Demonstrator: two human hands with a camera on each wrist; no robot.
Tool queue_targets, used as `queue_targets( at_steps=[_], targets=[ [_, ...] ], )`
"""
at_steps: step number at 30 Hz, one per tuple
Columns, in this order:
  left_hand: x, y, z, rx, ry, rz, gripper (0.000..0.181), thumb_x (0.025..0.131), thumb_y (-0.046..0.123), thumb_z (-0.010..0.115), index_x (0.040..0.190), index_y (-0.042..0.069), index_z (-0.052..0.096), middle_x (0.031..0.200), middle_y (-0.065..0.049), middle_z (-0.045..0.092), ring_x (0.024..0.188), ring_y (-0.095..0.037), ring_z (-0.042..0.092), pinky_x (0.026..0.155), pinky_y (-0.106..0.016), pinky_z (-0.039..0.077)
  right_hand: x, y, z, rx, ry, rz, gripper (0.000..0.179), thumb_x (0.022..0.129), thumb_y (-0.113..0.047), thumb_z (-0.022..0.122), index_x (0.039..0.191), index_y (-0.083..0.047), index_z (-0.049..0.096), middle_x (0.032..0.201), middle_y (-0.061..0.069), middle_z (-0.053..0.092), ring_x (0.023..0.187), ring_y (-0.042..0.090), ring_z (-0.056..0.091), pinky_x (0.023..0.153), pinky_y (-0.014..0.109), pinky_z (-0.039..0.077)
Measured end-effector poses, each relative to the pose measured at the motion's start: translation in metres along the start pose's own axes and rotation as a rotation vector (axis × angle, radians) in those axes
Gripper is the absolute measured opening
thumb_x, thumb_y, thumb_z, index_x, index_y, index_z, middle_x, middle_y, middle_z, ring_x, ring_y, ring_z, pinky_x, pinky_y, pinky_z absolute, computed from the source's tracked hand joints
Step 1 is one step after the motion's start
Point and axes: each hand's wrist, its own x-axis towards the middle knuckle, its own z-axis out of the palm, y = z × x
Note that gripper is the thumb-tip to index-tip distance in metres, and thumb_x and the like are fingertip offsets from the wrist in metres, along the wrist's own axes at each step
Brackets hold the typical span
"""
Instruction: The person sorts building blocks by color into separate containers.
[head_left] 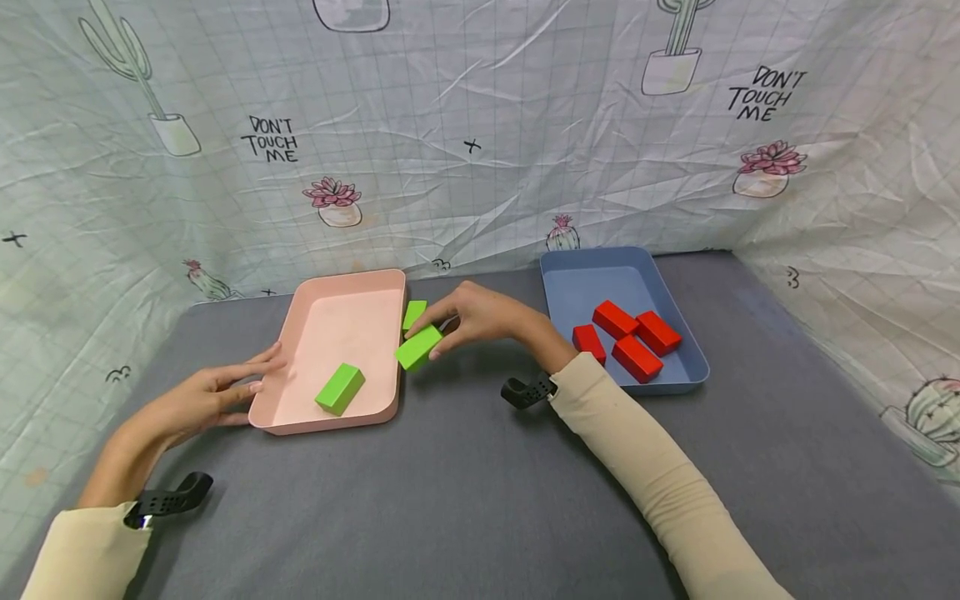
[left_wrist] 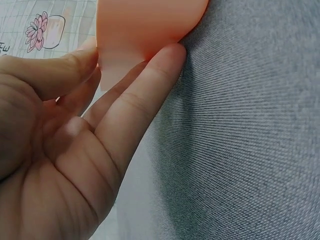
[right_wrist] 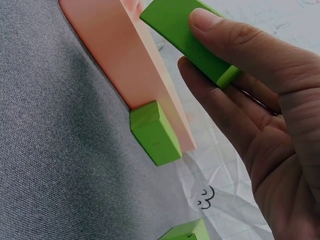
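My left hand (head_left: pixel 198 400) touches the left side of the pink tray (head_left: pixel 337 300) with extended fingers. In the left wrist view, a fingertip (left_wrist: pixel 172 55) rests against the tray's outer wall (left_wrist: pixel 145 25). My right hand (head_left: pixel 487 317) pinches a green block (head_left: pixel 420 347) between thumb and fingers, held by the tray's right rim. Close to that rim's outer side is another green block (right_wrist: pixel 155 134). Part of a further green block (right_wrist: pixel 186 231) shows at the bottom of the right wrist view. Inside the pink tray lies one green block (head_left: pixel 341 389).
A blue tray (head_left: pixel 577 275) stands at the back right, with several red blocks (head_left: pixel 637 358) inside. Grey cloth (head_left: pixel 450 500) covers the table. A patterned white sheet (head_left: pixel 480 100) hangs behind and along both sides.
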Motion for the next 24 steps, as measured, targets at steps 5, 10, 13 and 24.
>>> queue_targets(
  at_steps=[5, 10, 13, 24],
  targets=[
    [-0.0011, 0.0, -0.0007, 0.018, 0.012, -0.028, 0.055, 0.11, 0.027, 0.048, 0.159, 0.007, 0.033, 0.171, 0.008, -0.002, 0.124, 0.026, 0.032, 0.095, -0.025, 0.054, 0.0011, -0.0017, -0.0003, 0.005, -0.004, 0.009, 0.044, 0.084, -0.022, 0.086, 0.126, -0.013, 0.074, 0.114, -0.002, 0.074, 0.098, 0.004, 0.067, 0.085, 0.026, 0.059],
    [-0.0009, 0.001, -0.0015, 0.032, 0.009, -0.043, 0.055, 0.11, 0.03, 0.047, 0.16, 0.011, 0.032, 0.171, 0.009, -0.004, 0.125, 0.027, 0.03, 0.098, -0.029, 0.054, 0.0019, -0.0031, -0.0009, 0.005, 0.003, 0.011, 0.045, 0.085, -0.022, 0.085, 0.126, -0.012, 0.074, 0.115, 0.0, 0.074, 0.1, 0.005, 0.068, 0.087, 0.03, 0.06],
    [-0.0003, 0.0012, -0.0019, 0.029, 0.003, -0.039, 0.056, 0.11, 0.029, 0.047, 0.16, 0.012, 0.032, 0.171, 0.009, -0.005, 0.125, 0.027, 0.03, 0.098, -0.029, 0.054, 0.0025, -0.0038, -0.0003, 0.013, 0.004, 0.004, 0.045, 0.085, -0.023, 0.085, 0.127, -0.012, 0.073, 0.116, 0.0, 0.074, 0.102, 0.004, 0.068, 0.087, 0.028, 0.059],
    [0.0004, -0.0004, -0.0002, -0.006, -0.003, -0.045, 0.056, 0.11, 0.03, 0.047, 0.161, 0.013, 0.03, 0.171, 0.009, -0.005, 0.125, 0.026, 0.03, 0.098, -0.028, 0.053, 0.006, -0.0043, 0.0034, 0.016, 0.006, 0.002, 0.044, 0.086, -0.022, 0.084, 0.128, -0.014, 0.073, 0.118, 0.002, 0.073, 0.103, 0.005, 0.067, 0.088, 0.031, 0.059]
  ],
)
